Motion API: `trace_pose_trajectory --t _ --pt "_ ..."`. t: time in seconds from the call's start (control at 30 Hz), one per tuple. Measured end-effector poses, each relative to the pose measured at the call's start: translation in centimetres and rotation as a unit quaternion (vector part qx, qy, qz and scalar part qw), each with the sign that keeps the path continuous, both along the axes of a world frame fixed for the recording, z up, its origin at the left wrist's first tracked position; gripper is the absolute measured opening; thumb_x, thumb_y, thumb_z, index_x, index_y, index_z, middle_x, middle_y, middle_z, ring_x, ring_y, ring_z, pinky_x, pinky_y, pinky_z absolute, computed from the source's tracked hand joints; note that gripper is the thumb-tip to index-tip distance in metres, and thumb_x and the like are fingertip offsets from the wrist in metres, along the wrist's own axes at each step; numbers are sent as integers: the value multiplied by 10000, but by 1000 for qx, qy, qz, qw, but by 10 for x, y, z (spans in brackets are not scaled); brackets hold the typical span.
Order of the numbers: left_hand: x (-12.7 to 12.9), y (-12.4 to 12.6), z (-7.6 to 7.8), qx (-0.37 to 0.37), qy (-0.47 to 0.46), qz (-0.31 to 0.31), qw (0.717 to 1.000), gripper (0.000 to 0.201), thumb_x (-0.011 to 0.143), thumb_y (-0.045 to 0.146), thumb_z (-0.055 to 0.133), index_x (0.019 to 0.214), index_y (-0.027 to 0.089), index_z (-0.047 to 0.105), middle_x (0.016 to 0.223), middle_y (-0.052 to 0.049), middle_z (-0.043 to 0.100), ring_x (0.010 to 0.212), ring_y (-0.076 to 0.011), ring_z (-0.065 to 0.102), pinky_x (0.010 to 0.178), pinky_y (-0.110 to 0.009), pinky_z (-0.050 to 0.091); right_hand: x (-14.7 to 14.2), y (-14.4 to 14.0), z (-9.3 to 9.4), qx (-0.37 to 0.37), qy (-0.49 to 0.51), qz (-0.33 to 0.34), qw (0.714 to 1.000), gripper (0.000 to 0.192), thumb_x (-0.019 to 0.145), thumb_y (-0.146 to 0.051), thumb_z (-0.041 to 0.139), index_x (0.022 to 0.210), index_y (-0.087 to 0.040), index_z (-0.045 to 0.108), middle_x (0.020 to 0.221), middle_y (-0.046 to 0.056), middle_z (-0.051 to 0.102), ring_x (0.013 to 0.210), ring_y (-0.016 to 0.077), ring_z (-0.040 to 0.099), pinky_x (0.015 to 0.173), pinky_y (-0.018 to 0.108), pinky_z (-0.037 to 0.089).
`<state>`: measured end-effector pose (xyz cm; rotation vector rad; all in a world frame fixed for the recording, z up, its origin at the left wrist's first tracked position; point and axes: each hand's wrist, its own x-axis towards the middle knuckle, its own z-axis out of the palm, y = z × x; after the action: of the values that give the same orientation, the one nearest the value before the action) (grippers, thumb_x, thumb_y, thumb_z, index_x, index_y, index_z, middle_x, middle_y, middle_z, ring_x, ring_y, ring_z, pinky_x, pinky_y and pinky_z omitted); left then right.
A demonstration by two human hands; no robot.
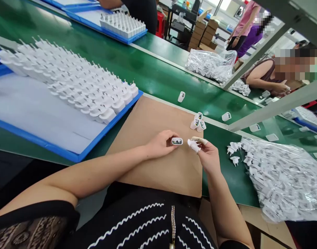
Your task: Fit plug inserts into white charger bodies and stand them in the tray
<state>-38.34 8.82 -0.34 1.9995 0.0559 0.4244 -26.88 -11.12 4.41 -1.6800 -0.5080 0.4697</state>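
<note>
I see my left hand (160, 143) pinching a white charger shell (177, 141) by its sides, open end turned toward me so the inside shows. My right hand (207, 155) grips a white plug piece (193, 145) between thumb and a covered fingertip, just beside the shell but not touching it; the two parts face each other, as if lined up. Both hover over the brown cardboard sheet (158, 166) lying at the near edge of the green bench (148, 72). A few finished shells (198, 122) stand at the cardboard's far right corner, within easy reach. A bag of plug pieces (285, 180) lies at the right edge, and a blue tray (78, 157) of upright chargers sits to the left.
</note>
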Motion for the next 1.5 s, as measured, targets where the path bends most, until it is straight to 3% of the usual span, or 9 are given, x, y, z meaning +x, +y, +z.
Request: trace_pose_trajectory --t 0.2,0.33,0.43,0.6,0.73,0.9,1.2,1.37,1.5 --pt "1 4 -5 -3 -2 -17 1000 265 882 336 736 1104 196 698 1073 -94 694 1029 -260 648 959 -423 526 -11 22 10 -59 -151 52 985 322 840 -381 794 1143 -277 764 1092 52 762 960 223 694 954 413 561" --pt "1 9 -3 15 2 -50 999 634 844 170 696 1459 247 559 1201 -92 691 1166 -282 616 1008 -427 509 -11 33 21 -27 -56 75 995 466 785 -404 847 1204 -283 682 1033 39 731 822 184 659 772 353 577" --pt "4 8 -1 15 48 -60 997 510 839 218 771 1332 248 644 1005 -52 703 958 -253 650 872 -386 531 -8 35 23 -17 -7 72 997 438 735 -421 889 1091 -257 694 996 45 737 729 162 622 677 330 556" --pt "5 2 -3 -7 57 36 998 591 664 316 962 1134 188 628 1156 -100 644 963 -258 650 844 -391 540 -6 35 16 -5 3 52 999 507 665 -434 934 1089 -245 729 1050 76 765 898 233 700 833 413 595" --pt "2 7 -5 -13 31 -8 999 461 735 212 888 1132 201 655 1081 -80 679 1007 -262 649 910 -408 533 -4 36 12 -23 -12 43 999 412 665 -423 930 988 -235 757 1032 75 781 932 246 716 914 449 592" --pt "-1 17 -2 -39 24 -43 998 747 673 291 935 1351 231 627 1312 -118 649 1169 -298 618 1010 -434 515 -3 38 16 -21 -14 50 998 411 663 -412 930 992 -241 753 1034 71 784 953 248 722 931 444 593" --pt "-2 20 3 -6 15 -106 994 456 802 228 781 1249 265 701 1059 -54 711 1053 -272 603 964 -407 493 -3 38 13 -42 -60 79 994 321 749 -389 865 1018 -248 761 1015 57 786 931 250 721 918 440 589" --pt "-1 20 0 -15 24 -64 998 219 829 336 815 952 174 733 975 -79 649 929 -236 613 829 -357 501 -5 36 13 -133 -352 142 916 266 901 -211 653 1121 -307 766 1076 38 775 974 251 702 914 422 567" --pt "0 20 1 -13 16 -67 998 135 850 290 790 917 177 760 947 -63 654 902 -209 618 813 -326 481 -5 38 13 -142 -454 193 858 375 892 -97 554 1159 -282 741 1063 45 771 962 248 701 844 386 581"
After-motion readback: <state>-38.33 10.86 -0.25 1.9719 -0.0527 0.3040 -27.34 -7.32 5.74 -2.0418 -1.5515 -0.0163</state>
